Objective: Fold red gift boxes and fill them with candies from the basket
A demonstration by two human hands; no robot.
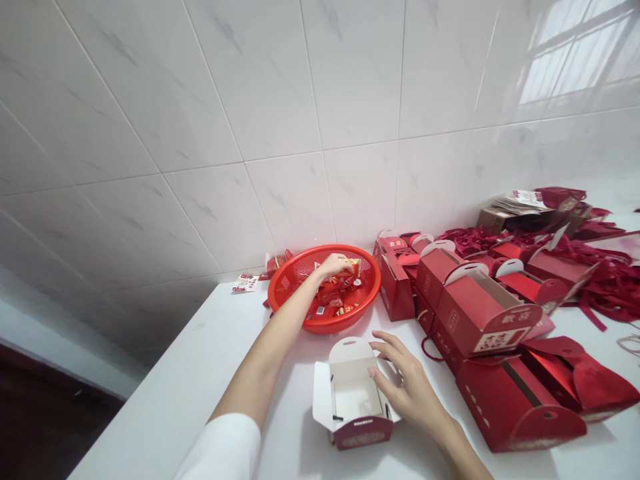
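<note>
A red plastic basket (pixel 278 288) with wrapped sweets in it stands near the wall. My left hand (pixel 336 265) reaches inside it, with its fingers down at a yellowish packet (pixel 354 267); whether they grip it is hard to tell. In front of the basket sits an open box (pixel 364 433), red outside and white inside, its flaps spread and no contents visible. At the box's right side is my right hand (pixel 403 377), fingers apart around the edge of the flap, holding nothing.
Red gift boxes (pixel 483 310) are stacked on the right, close to my right hand. Behind them lie dark red ribbons (pixel 613 280) and a carton with cards (pixel 520 200). Small cards (pixel 246 284) lie left of the basket on the white table (pixel 200 373). A tiled wall rises behind.
</note>
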